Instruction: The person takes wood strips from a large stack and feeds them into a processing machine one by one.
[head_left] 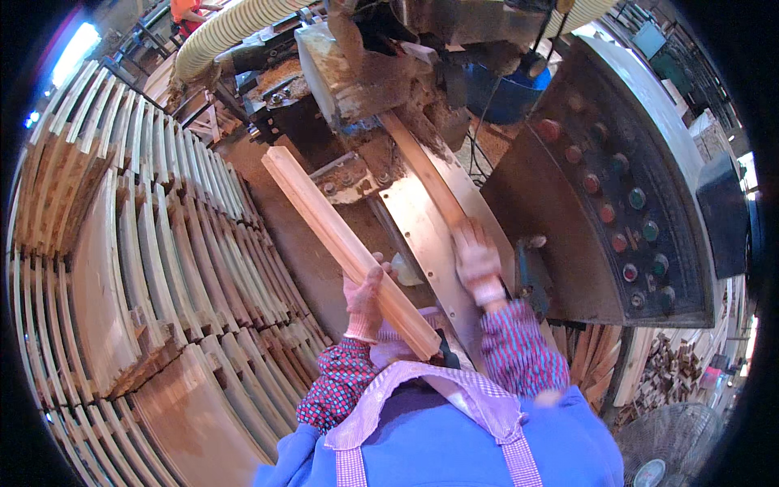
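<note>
My left hand (365, 299), in a pale pink glove, is closed around a long wooden strip (324, 231) with grooved sides. The strip slants across my front, its near end close to my apron. My right hand (477, 258), gloved too, lies with fingers stretched out over the near end of a second wooden strip (426, 174). That strip rests on the machine's metal bed (418, 231), and its far end runs under the dusty machine head (381, 81). The palm side of my right hand is hidden.
Tall stacks of wooden strips (162, 235) fill the left side. A control panel (625, 195) with red and green buttons stands at the right. A ribbed hose (235, 32) passes overhead. A blue tub (507, 93), wood offcuts (669, 373) and a fan (669, 442) are around. Someone in orange (187, 12) is far off.
</note>
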Available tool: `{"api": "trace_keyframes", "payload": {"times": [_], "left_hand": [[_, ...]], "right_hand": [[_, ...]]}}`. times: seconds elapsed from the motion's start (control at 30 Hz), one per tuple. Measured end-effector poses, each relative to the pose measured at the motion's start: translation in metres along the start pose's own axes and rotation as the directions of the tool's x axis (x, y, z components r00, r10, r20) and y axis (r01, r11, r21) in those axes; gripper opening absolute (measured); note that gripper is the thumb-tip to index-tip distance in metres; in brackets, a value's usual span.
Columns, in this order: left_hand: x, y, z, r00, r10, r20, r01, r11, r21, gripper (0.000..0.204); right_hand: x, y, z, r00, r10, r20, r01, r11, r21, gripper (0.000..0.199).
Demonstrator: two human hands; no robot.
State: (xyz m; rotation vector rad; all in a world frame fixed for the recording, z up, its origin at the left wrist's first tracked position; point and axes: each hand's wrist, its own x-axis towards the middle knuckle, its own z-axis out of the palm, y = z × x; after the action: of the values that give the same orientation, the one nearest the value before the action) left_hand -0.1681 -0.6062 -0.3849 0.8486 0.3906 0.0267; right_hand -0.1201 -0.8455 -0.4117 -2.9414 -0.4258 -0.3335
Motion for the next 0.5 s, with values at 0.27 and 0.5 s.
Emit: {"api": "trace_keyframes", "payload": {"times": [0.27,0.5], "left_hand": [[0.009,0.003,0.014,0.997,0.062,-0.035,-0.062,0.998,0.011,0.048],[-0.012,-0.016,0.018,0.998,0.039,0.039,-0.044,0.991,0.127,0.054]], "right_hand": [[0.09,-0.033,0.011,0.966,0.119,-0.23,0.025,0.841,0.54,0.04],[-0.055,-0.082,-0.083,0.886,-0.11,0.449,-0.35,0.476,0.807,0.084]]}}
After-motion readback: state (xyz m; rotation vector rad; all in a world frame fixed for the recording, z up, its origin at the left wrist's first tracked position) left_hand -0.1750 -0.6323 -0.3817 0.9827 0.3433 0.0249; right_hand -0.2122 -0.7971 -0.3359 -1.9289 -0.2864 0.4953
